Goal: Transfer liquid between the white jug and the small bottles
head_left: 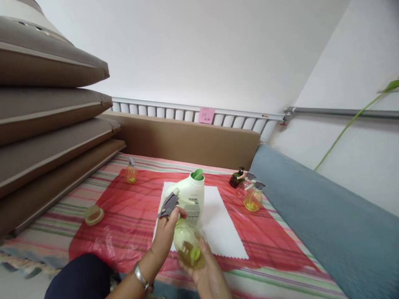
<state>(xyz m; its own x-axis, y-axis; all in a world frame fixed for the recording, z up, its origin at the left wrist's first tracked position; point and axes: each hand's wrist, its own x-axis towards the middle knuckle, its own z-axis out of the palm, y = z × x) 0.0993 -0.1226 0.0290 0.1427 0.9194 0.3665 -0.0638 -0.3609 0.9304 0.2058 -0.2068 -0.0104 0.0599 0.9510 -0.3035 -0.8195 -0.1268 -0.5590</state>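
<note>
A clear spray bottle [187, 241] with yellow-green liquid in its base is between my two hands, tilted a little. My left hand [166, 232] is closed round its neck, just below the grey trigger head. From below and the right, my right hand [212, 272] cups the bottle's round body. Just behind stands a pale detergent jug [195, 192] with a green spout and no cap on it; the spray bottle and my left hand hide part of it. A translucent yellowish cap [94, 215] lies to the left.
The jug stands on a white scalloped sheet [222, 226] over red plastic film [124, 224]. Another small spray bottle [131, 172] is at the far left. At right stand a dark pump bottle [237, 178] and two spray bottles [253, 201]. Stacked brown cushions [56, 112] rise on the left.
</note>
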